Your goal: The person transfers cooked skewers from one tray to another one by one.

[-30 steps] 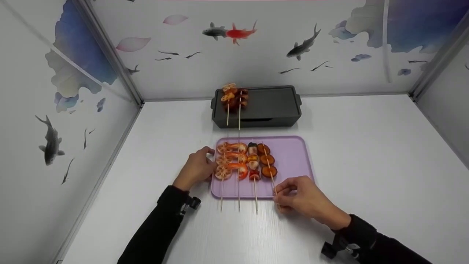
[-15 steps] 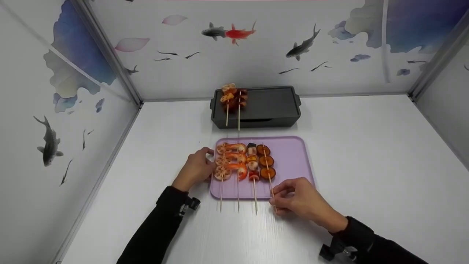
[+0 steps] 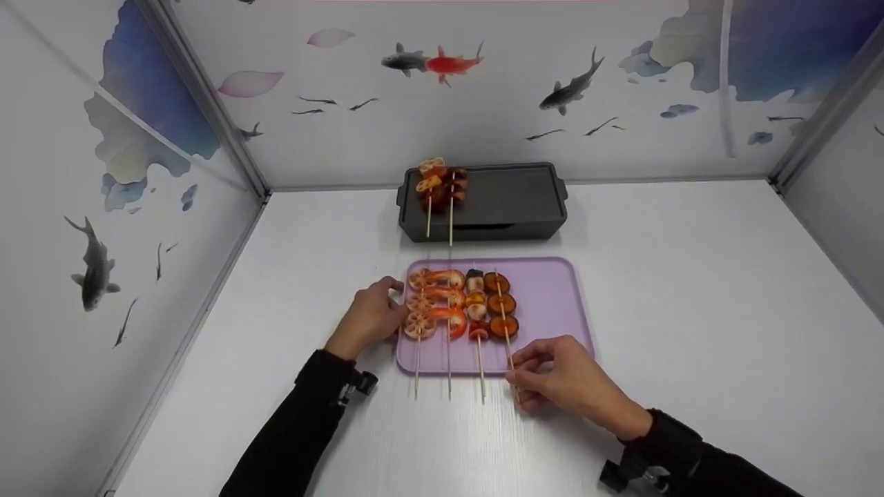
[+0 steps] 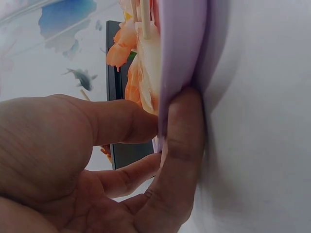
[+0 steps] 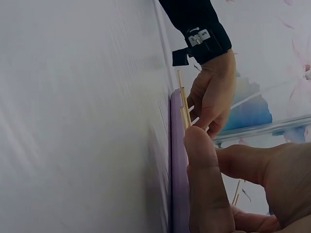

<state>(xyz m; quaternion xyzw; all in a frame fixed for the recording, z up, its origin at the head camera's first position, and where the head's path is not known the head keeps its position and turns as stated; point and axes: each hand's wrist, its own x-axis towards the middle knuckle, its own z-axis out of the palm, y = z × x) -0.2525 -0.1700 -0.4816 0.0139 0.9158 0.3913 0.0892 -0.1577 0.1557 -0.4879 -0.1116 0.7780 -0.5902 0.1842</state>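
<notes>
A white table (image 3: 690,276) spreads beneath and around both hands, its near part cut off by the lower edge of the head view. On it, the purple tray (image 3: 549,297) lies between the two grips; the food on it covers much of its left half, and the left wrist view crops it heavily. Beyond the grips, past the tray's far edge, stands the dark grill (image 3: 514,186), two loaded skewers (image 3: 442,186) at its left end, their overlapping pieces hard to tell apart. The left hand (image 3: 368,314) pinches the tray's left rim, thumb over it and a finger beneath, that fingertip partly lost under the tray in the left wrist view. The right hand (image 3: 570,376) pinches the bare stick of the skewer of brown slices (image 3: 502,304) between thumb and finger at the tray's near edge; the fingers partly hide the stick. Its three slices lie ahead of this grip, over the tray; the long axis runs away from the person, tip toward the grill and leaning slightly left. Left of that grip, roughly side by side, lie the mixed skewer (image 3: 476,304), the shrimp skewer (image 3: 456,321) and the lotus-root skewer (image 3: 419,324), sticks pointing nearward.
</notes>
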